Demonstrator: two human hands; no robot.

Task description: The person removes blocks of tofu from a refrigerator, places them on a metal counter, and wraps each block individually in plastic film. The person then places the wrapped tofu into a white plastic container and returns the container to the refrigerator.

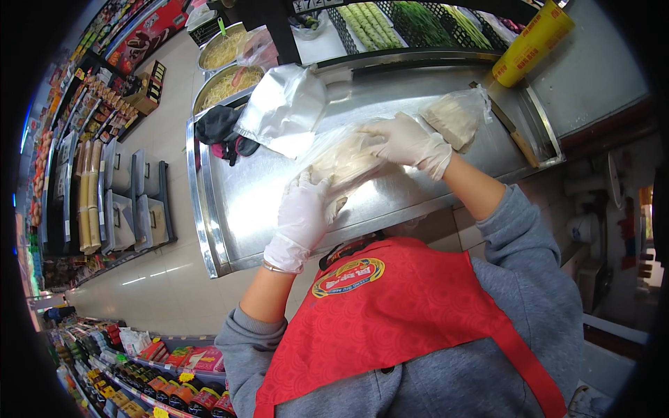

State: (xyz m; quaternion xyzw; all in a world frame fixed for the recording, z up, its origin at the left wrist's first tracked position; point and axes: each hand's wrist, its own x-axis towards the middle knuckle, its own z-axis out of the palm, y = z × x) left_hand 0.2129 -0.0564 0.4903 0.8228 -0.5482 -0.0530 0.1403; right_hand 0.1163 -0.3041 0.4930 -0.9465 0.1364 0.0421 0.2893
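Note:
A clear plastic bag (347, 154) with pale, soft-looking food inside lies on the stainless steel counter (251, 204). My left hand (306, 211), in a white disposable glove, grips its near left side. Gloved the same way, my right hand (405, 143) holds the bag's right side, fingers partly spread over the film. The exact kind of food is blurred by the plastic. Just beyond my right wrist sits a second clear bag (454, 117) of pale, layered food sheets.
A knife with a wooden handle (524, 149) lies at the counter's right end, near a yellow roll of wrap (533, 44). Left of the bag are a stack of plastic bags (287, 107) and a dark cloth item (222, 128). Bowls of sprouts (230, 89) stand behind them.

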